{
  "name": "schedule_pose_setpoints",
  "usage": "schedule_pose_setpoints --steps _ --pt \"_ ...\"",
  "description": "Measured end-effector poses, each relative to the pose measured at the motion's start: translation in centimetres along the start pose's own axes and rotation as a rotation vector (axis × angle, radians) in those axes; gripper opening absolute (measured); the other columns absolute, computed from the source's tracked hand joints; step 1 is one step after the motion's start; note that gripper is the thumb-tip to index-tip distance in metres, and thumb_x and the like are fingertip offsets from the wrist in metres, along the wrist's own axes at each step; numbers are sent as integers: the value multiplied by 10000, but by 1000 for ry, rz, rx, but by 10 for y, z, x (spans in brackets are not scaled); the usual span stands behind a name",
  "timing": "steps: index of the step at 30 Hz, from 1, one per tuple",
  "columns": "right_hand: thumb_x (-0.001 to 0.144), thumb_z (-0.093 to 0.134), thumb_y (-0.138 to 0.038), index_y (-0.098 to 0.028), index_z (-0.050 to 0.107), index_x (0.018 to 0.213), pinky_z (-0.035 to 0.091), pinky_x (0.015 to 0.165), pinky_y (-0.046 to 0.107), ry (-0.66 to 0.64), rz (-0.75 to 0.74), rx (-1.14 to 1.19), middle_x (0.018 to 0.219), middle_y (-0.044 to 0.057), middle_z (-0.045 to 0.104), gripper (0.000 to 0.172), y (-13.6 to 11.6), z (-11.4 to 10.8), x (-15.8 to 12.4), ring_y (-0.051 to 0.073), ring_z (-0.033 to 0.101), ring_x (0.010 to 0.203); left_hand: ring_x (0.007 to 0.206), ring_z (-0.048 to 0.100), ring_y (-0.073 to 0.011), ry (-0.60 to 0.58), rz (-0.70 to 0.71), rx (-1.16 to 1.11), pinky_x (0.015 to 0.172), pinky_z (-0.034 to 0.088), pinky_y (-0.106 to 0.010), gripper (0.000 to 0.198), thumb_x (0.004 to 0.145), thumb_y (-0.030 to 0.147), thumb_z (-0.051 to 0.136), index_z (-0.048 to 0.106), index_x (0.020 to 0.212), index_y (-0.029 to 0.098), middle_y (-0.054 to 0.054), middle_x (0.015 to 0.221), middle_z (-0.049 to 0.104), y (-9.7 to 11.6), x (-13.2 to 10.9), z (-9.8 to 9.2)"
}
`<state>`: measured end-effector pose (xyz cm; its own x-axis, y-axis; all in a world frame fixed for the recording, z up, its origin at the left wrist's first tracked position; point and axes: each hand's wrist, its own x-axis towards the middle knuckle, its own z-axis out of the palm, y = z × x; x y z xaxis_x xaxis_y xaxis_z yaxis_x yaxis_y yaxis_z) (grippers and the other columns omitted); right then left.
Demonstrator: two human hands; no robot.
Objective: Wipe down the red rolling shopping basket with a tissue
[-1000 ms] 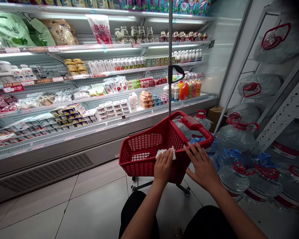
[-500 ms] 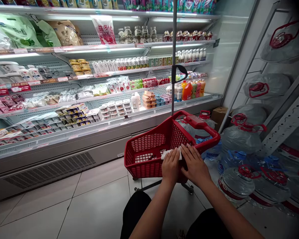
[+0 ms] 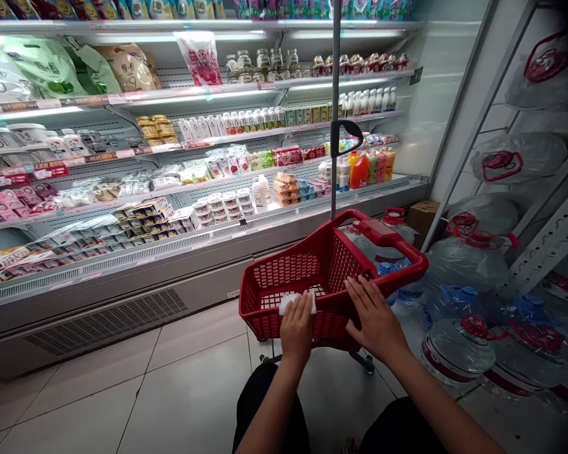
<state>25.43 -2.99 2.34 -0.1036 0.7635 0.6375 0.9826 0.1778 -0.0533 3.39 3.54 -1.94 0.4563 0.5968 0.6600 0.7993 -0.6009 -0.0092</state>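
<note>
A red plastic shopping cart [image 3: 284,268] with lattice sides stands in front of me, its handle [image 3: 397,243] up at the right. My left hand [image 3: 296,325] presses a white cloth or tissue [image 3: 288,302] over the near rim of the basket, its fingers closed over it. Further right on the same rim rests my right hand [image 3: 373,315], fingers stretched out, holding nothing. A dark pole [image 3: 335,75] with a black hook-like grip [image 3: 348,137] rises behind the cart's handle.
Beyond the cart runs a refrigerated display case [image 3: 208,265] stocked with yogurts, bottles and bags. Large water jugs [image 3: 457,350] with red and blue handles crowd the right side. A cardboard box [image 3: 422,217] sits behind them. Pale tiles [image 3: 189,384] cover the floor.
My left hand has slid left along the near rim with the white cloth, away from my right hand. My right hand stays on the rim. The view has shifted slightly.
</note>
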Motion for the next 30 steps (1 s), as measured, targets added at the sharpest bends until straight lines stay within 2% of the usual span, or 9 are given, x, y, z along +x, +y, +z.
schedule_pose_setpoints --steps 4,7,11,15,17,20,24,27,30 --pt "870 563 -295 -141 155 1669 240 1292 501 -9 -16 -33 1680 85 355 910 -2 5 2 295 251 1569 1468 470 -178 -27 67 -77 1239 393 -368 625 961 38 455 410 1573 155 -68 1582 508 52 37 19" --pt "876 542 -266 -138 147 1669 249 1289 501 -13 -21 -47 1683 87 348 896 2 6 2 287 243 1573 1466 471 -163 -26 111 -110 1241 385 -348 616 958 27 426 423 1564 139 -72 1585 502 64 49 24" --pt "865 535 -244 -149 201 1660 223 1303 499 -30 -14 -26 1686 65 342 867 9 1 -1 276 225 1582 1496 428 -181 -33 171 -67 1238 392 -379 669 942 5 398 378 1594 152 -63 1614 461 24 24 11" --pt "878 544 -261 -146 229 1653 202 1306 511 -30 31 -6 1697 69 317 845 7 -1 -2 292 209 1588 1488 443 -204 -34 99 16 1227 413 -419 700 942 2 396 343 1617 178 -69 1598 483 -21 -13 -6" --pt "866 575 -282 -137 226 1654 201 1305 515 -31 40 6 1696 86 316 874 -3 6 -1 307 218 1585 1479 457 -209 -32 51 47 1224 418 -429 695 946 4 404 349 1615 184 -69 1589 497 -27 -21 -8" --pt "841 597 -281 -111 195 1656 211 1304 492 -41 -25 36 1689 116 328 924 -32 27 2 296 263 1571 1460 482 -213 -23 10 57 1218 427 -435 679 945 3 417 371 1602 169 -68 1585 502 -17 -21 -2" --pt "849 563 -239 -126 149 1667 232 1299 481 -75 -94 67 1709 97 283 924 -60 49 0 280 222 1586 1463 476 -205 -28 64 52 1214 427 -412 680 946 7 424 368 1604 169 -56 1595 488 -12 -19 1" --pt "858 495 -149 -168 101 1677 242 1299 458 -111 -124 58 1722 46 256 909 -59 49 -3 238 179 1598 1456 485 -197 -39 95 51 1215 422 -401 706 942 0 415 338 1620 183 -55 1586 500 -35 -29 -10" --pt "869 470 -129 -175 70 1679 253 1297 452 -132 -129 53 1725 34 247 904 -52 42 -5 225 166 1601 1433 516 -207 -22 18 68 1202 434 -420 740 932 -20 387 313 1633 206 -60 1569 522 -70 -49 -23"
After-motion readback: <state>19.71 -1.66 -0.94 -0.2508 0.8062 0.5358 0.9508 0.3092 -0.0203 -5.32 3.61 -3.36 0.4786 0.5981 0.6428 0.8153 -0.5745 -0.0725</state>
